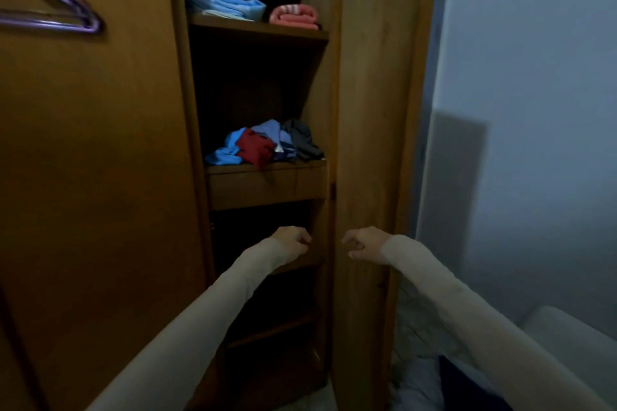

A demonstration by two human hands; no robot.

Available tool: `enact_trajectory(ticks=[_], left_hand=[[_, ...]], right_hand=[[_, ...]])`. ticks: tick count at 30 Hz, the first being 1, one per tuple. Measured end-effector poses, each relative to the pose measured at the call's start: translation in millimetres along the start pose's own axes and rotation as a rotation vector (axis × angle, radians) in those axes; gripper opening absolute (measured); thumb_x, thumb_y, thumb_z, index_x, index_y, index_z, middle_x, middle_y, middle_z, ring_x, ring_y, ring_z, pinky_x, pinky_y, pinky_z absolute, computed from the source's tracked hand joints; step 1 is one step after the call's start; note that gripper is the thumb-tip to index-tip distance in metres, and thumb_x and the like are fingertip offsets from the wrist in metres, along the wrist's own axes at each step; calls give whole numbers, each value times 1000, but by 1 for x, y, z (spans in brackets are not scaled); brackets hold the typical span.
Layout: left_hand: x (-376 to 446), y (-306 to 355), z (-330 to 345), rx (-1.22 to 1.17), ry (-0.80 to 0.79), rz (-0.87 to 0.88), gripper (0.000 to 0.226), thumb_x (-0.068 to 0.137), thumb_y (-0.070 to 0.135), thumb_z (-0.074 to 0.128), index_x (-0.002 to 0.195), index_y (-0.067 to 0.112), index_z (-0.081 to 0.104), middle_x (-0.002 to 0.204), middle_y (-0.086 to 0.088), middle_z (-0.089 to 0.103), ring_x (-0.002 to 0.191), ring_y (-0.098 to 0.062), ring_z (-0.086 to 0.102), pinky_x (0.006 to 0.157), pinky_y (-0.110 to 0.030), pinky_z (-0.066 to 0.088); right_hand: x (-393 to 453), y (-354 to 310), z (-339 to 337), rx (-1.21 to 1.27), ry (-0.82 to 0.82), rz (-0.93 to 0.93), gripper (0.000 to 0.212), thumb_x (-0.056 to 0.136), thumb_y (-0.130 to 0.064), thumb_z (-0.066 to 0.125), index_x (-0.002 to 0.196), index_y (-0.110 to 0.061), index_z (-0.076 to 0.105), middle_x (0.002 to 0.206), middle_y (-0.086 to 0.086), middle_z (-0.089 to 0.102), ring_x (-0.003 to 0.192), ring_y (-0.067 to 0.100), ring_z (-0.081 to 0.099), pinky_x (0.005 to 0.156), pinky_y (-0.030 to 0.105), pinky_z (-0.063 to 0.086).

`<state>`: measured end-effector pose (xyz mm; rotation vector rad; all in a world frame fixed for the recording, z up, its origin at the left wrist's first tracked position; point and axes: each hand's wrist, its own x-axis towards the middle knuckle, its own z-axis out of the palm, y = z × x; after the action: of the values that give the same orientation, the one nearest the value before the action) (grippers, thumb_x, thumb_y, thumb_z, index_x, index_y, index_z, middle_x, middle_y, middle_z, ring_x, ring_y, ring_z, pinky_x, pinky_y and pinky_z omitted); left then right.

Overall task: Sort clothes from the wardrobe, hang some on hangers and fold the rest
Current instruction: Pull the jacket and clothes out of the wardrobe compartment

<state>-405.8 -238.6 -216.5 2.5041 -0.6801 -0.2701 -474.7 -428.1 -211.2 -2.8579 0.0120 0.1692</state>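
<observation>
The wooden wardrobe stands open in front of me. On its middle shelf lies a loose heap of clothes: light blue, dark red and grey pieces. The upper shelf holds a folded pink cloth and blue folded items under clear plastic. Purple hangers hang at the upper left against the closed door. My left hand hovers below the heap in front of the dark lower compartment, fingers loosely curled and holding nothing. My right hand hovers before the open door's edge, also loosely curled and holding nothing.
The open wardrobe door stands to the right of the shelves. Beyond it is a pale wall. At the lower right is a bed or sofa edge with dark fabric beside it. Lower shelves are dark.
</observation>
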Motion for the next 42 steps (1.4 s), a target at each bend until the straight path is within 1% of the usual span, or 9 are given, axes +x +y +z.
enact_trajectory(ticks=[5,10,14,18,21,26,31,37,42], left_hand=[[33,-43,-37,12,32,-51,33,97,15,46,129,18,51,139,-8,42,120,-22,48,89,-25,41],[83,-82,-76,62,74,-56,33,97,13,47,130,14,51,140,-10,41,122,-25,47,91,-25,40],[133,-103,-114,79,194,-15,33,94,9,47,127,10,55,137,-10,48,123,-24,48,95,-25,39],[174,-115,-138,117,292,48,31,91,6,47,120,7,59,125,-12,57,114,-26,54,88,-25,41],[204,-124,-153,132,372,109,29,88,4,47,113,6,62,118,-15,59,108,-29,56,90,-30,42],[246,-130,-176,78,488,163,29,85,0,50,111,6,62,115,-14,57,110,-30,54,97,-36,43],[293,-131,-192,149,544,113,40,89,9,52,128,3,48,132,-17,45,125,-32,40,106,-37,32],[355,-125,-206,160,647,-35,58,94,29,48,144,9,27,147,-15,26,136,-33,23,114,-44,20],[404,-121,-219,186,564,-230,67,95,49,39,148,15,16,156,-15,4,144,-35,0,116,-51,3]], right_hand=[[64,-28,-4,-34,13,-33,40,97,-22,47,137,-18,41,137,9,44,121,24,48,101,36,43],[141,-51,-22,-31,34,-56,41,97,-21,49,137,-16,41,137,9,43,122,24,47,99,33,42],[201,-63,-44,-6,97,-66,42,97,-24,49,137,-15,40,138,9,43,123,25,46,100,33,41],[254,-68,-61,0,150,-68,42,96,-26,51,136,-15,42,137,10,45,123,25,47,100,34,41],[291,-70,-71,1,190,-63,41,96,-28,50,135,-17,42,139,9,41,123,25,46,101,36,41],[344,-70,-86,-25,260,-64,43,96,-29,49,136,-18,39,140,6,39,127,24,41,102,38,38],[393,-64,-103,-26,330,-67,48,96,-30,49,140,-17,35,141,8,36,130,26,37,105,37,34],[463,-45,-138,14,411,-37,54,95,-36,48,142,-16,30,144,11,30,132,30,32,107,45,32],[518,-38,-164,74,435,35,63,93,-43,48,146,-21,20,149,11,20,137,33,22,107,46,29]])
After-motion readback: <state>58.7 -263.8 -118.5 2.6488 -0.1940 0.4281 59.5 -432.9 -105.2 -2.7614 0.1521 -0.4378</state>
